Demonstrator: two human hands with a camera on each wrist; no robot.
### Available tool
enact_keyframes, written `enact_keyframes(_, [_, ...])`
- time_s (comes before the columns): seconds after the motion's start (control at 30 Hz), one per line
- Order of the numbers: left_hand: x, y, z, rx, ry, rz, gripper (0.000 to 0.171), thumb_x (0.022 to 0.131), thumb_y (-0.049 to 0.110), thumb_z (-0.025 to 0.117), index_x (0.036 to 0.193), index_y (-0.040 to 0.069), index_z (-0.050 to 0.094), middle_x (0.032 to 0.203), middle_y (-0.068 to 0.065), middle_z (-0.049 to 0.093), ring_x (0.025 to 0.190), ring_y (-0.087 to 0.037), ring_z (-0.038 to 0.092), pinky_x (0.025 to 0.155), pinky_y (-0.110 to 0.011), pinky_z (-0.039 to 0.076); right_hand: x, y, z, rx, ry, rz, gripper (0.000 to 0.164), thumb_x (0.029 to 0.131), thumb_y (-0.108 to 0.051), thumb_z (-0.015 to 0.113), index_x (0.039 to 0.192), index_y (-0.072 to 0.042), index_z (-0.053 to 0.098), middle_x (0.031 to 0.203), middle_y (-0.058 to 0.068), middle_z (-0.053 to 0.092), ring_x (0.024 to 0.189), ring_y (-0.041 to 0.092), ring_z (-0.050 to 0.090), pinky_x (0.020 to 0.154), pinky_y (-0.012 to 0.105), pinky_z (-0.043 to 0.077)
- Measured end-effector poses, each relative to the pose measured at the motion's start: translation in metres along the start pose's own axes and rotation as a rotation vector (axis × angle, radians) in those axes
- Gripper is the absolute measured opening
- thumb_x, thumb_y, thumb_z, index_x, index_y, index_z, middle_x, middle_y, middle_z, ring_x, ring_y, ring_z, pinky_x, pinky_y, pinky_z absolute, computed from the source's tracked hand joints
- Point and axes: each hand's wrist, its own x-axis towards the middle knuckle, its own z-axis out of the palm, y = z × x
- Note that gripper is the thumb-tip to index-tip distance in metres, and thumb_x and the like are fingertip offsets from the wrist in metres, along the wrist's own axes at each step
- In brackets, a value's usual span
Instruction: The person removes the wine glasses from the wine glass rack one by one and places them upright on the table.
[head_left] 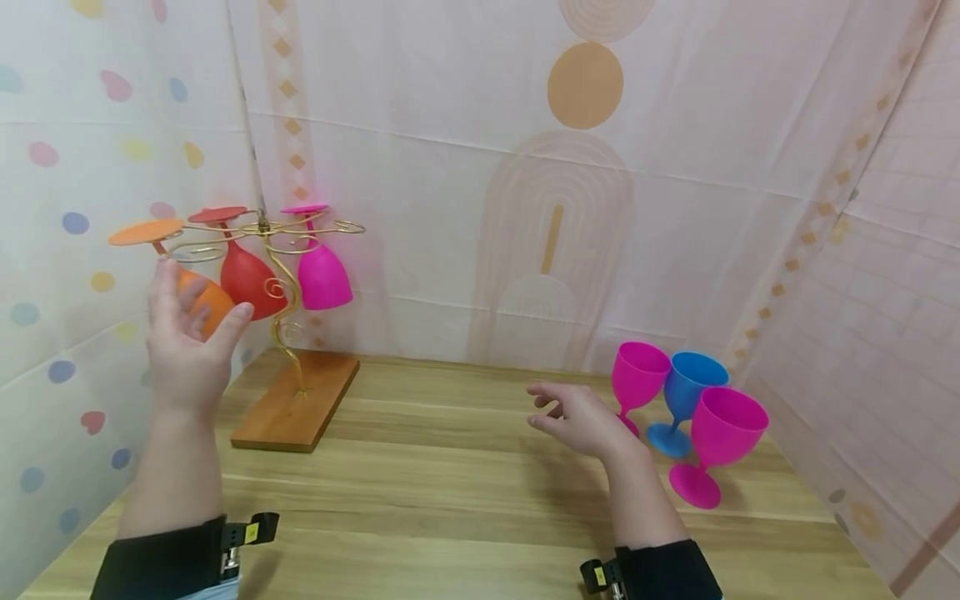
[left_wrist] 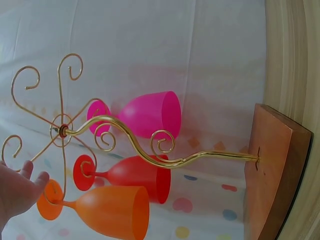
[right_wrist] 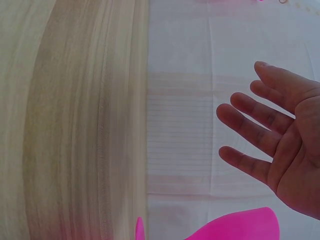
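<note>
Nearest, cut off by the bottom edge: black wrist cuffs, left (head_left: 161, 558) and right (head_left: 667, 575). Beyond the left cuff, raised on an upright forearm, the left hand (head_left: 191, 342): fingers pointing up, thumb spread wide to the right, partly covering the bowl of an orange goblet (left_wrist: 112, 210). Cannot tell contact from a small gap there; in the left wrist view, only part of the hand at the edge, near the goblet's foot.

Over the wood-grain table (head_left: 450, 467), on a forearm slanting inward, the right hand (head_left: 581, 421): fingers loosely extended and parted, nothing held, palm side showing in the right wrist view.

Just beside the right hand, upright on the table: a near pink goblet (head_left: 727, 429), a blue goblet (head_left: 686, 392) and a farther pink goblet (head_left: 637, 375), foot partly hidden by the hand. Along the right wrist view's lower edge, pink pieces, badly cropped.

Farther left, a wooden base (head_left: 281, 421) under a curling gold wire rack (left_wrist: 170, 163). Hung upside down from its loops: the orange goblet, a red goblet (head_left: 247, 279), partly covered in the left wrist view, and a hanging pink goblet (head_left: 325, 277).

Farthest back, a pale patterned curtain (head_left: 420, 208).
</note>
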Motion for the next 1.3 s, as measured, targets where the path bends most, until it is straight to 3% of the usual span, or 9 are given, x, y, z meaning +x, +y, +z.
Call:
enact_keyframes(0.17, [-0.005,0.002,0.009,0.048,0.019,0.039,0.083,0.098,0.021,0.067,0.163,0.034,0.017,0.167,0.011,0.014,0.147,-0.018,0.031,0.12,-0.032,0.027,0.0,0.002,0.0,0.002,0.005,0.006,0.043,0.095,-0.024,0.075,0.137,-0.02,0.065,0.118,0.0,0.069,0.102,0.02,0.069,0.081,0.037,0.06])
enact_keyframes(0.4, [-0.013,0.008,0.022,0.053,0.073,0.143,0.078,0.095,0.017,0.069,0.161,0.024,0.029,0.165,0.008,0.019,0.139,-0.022,0.041,0.118,-0.035,0.033,0.001,0.003,0.001,-0.007,0.008,0.001,0.044,0.094,-0.024,0.075,0.137,-0.019,0.065,0.117,0.0,0.069,0.1,0.019,0.07,0.08,0.037,0.06])
enact_keyframes(0.7, [-0.011,-0.005,0.028,0.138,0.119,0.179,0.08,0.091,0.021,0.074,0.16,0.028,0.033,0.162,0.016,0.022,0.137,-0.016,0.041,0.114,-0.029,0.036,0.004,0.002,0.002,0.006,-0.003,0.007,0.045,0.095,-0.025,0.075,0.138,-0.02,0.064,0.119,0.0,0.068,0.102,0.02,0.069,0.081,0.037,0.06])
enact_keyframes(0.97, [-0.012,-0.01,0.041,0.214,0.045,0.32,0.084,0.086,0.016,0.079,0.159,0.017,0.037,0.162,0.004,0.025,0.145,-0.011,0.027,0.116,-0.031,0.032,0.008,0.001,0.003,-0.008,0.003,0.0,0.045,0.095,-0.026,0.075,0.137,-0.02,0.065,0.117,-0.001,0.069,0.101,0.019,0.07,0.08,0.037,0.06])
enact_keyframes(1.13, [-0.017,-0.005,0.049,0.324,-0.017,0.361,0.093,0.085,0.021,0.081,0.162,0.015,0.028,0.164,0.004,0.021,0.147,-0.011,0.024,0.115,-0.046,0.037,0.008,0.002,0.005,-0.001,-0.011,-0.003,0.045,0.095,-0.026,0.075,0.138,-0.02,0.064,0.118,-0.001,0.068,0.101,0.019,0.069,0.08,0.036,0.06])
enact_keyframes(1.3, [-0.016,0.002,0.054,0.384,-0.036,0.377,0.094,0.087,0.025,0.08,0.163,0.016,0.026,0.162,0.001,0.02,0.145,-0.015,0.026,0.113,-0.05,0.04,0.007,0.003,0.004,0.009,-0.019,0.016,0.046,0.095,-0.026,0.074,0.139,-0.021,0.063,0.119,0.0,0.068,0.102,0.019,0.069,0.08,0.036,0.06])
